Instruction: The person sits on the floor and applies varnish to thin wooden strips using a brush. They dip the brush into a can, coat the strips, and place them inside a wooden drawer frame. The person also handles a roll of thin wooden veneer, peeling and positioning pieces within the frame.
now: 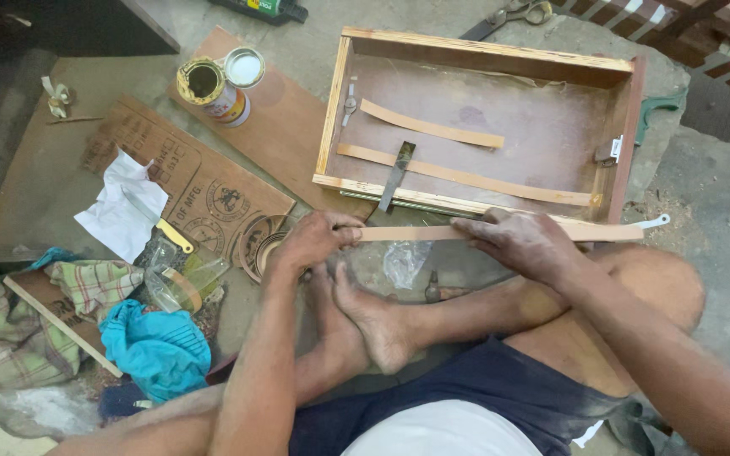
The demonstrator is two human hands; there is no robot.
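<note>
I sit cross-legged on the ground with a long thin strip of tan veneer stretched between my hands. My left hand pinches the strip's left end. My right hand presses down on its middle, fingers curled over it. Just beyond the strip lies a shallow wooden drawer holding two more veneer strips and a flat metal scraper. My bare feet rest right below the strip.
An open glue tin with its lid stands on a brown board at the upper left. White crumpled paper, a teal cloth, a checked rag and plastic wrap clutter the left. Pliers lie at the top.
</note>
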